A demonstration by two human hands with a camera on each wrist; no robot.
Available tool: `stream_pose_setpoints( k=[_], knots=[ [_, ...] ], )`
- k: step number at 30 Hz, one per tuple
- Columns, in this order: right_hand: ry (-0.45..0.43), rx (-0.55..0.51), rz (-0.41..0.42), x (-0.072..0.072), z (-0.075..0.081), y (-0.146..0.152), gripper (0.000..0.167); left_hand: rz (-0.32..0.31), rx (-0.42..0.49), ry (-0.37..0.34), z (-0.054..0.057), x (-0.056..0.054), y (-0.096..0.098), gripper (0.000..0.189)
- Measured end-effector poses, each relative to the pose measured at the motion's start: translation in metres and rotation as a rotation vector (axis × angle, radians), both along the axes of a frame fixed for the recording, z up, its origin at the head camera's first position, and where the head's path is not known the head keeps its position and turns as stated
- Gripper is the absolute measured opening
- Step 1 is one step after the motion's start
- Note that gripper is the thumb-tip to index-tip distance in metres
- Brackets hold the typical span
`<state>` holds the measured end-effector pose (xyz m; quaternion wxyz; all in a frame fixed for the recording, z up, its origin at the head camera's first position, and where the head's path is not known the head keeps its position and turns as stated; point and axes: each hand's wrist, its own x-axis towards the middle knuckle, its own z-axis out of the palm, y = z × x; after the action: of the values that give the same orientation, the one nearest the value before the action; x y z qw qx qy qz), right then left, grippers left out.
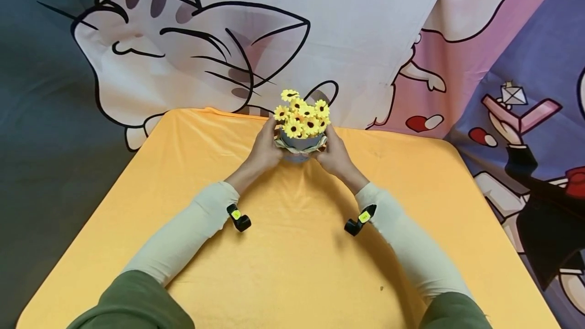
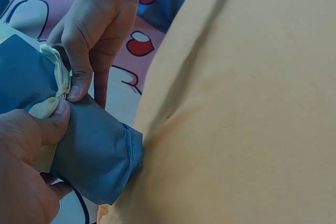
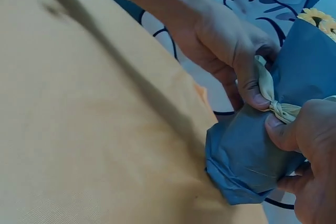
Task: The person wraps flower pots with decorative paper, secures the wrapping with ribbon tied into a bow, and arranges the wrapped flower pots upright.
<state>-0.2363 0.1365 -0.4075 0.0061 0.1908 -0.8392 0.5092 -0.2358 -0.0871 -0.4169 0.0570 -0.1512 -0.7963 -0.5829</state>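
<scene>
A small bunch of yellow daisies (image 1: pixel 301 116) with dark centres stands in a blue-grey paper wrapping (image 2: pixel 97 142), held upright near the far edge of the table. Around the wrapping's middle runs a cream ribbon (image 3: pixel 285 111), knotted at the front. My left hand (image 1: pixel 266 147) grips the wrapping from the left, its thumb pressed beside the knot. From the other side my right hand (image 1: pixel 335 154) holds it the same way, thumb at the knot too. Below the ribbon, the wrapping's folded base shows in both wrist views, close over the yellow cloth. The fingers behind the wrapping are partly hidden.
A yellow cloth (image 1: pixel 292 268) covers the table, with a few dark specks on it. Behind hangs a backdrop (image 1: pixel 365 39) printed with a cartoon cat and figures. A black wrist camera (image 1: pixel 239 219) sits on the left sleeve, another (image 1: pixel 360 220) on the right.
</scene>
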Motion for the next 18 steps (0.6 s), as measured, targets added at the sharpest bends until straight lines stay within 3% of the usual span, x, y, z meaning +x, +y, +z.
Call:
stream_pose_setpoints(
  k=[8, 18],
  knots=[
    [0.012, 0.079, -0.056, 0.008, -0.006, 0.0, 0.1, -0.015, -0.062, -0.006, -0.008, 0.007, -0.002, 0.104],
    [0.003, 0.15, -0.084, 0.007, -0.01, 0.0, 0.091, -0.011, -0.131, -0.03, -0.014, 0.005, -0.004, 0.102]
  ],
)
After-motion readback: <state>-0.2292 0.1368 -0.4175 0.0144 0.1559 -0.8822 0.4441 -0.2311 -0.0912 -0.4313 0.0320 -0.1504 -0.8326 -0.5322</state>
